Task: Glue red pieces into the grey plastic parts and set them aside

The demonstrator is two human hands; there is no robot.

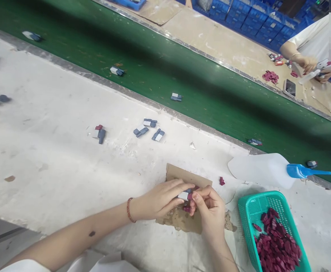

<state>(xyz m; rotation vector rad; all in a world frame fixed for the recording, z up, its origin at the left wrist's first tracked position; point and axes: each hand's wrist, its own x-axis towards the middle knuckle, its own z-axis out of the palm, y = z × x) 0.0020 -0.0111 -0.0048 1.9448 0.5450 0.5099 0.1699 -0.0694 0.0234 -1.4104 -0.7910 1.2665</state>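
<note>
A small grey-and-white part (183, 195) was held between the fingertips of the left hand (159, 199), pinched at the near edge of the bench (54, 151), over a torn piece of cardboard (182, 223). The right hand (209, 209) was pressed close against it, its fingers closed on a dark red piece (190, 197) set against the end of the part (a second red piece seemed tucked lower in the same hand, though this could not be told for certain). A red bead bracelet (129, 210) was worn on the left wrist. Toward the near right corner a teal basket (250, 211) of dark red pieces (277, 243) was placed, and just beyond it a white scoop (261, 170) with a blue scoop (301, 171) lying at its far side. A single loose red piece (222, 181) was seen beside the cardboard. Several finished grey-and-white parts (147, 128) were scattered at the far edge, next to a green conveyor belt (210, 90) on which more such parts were carried. Across the belt, another person's hands (314, 68) were occupied at the opposite bench.
</note>
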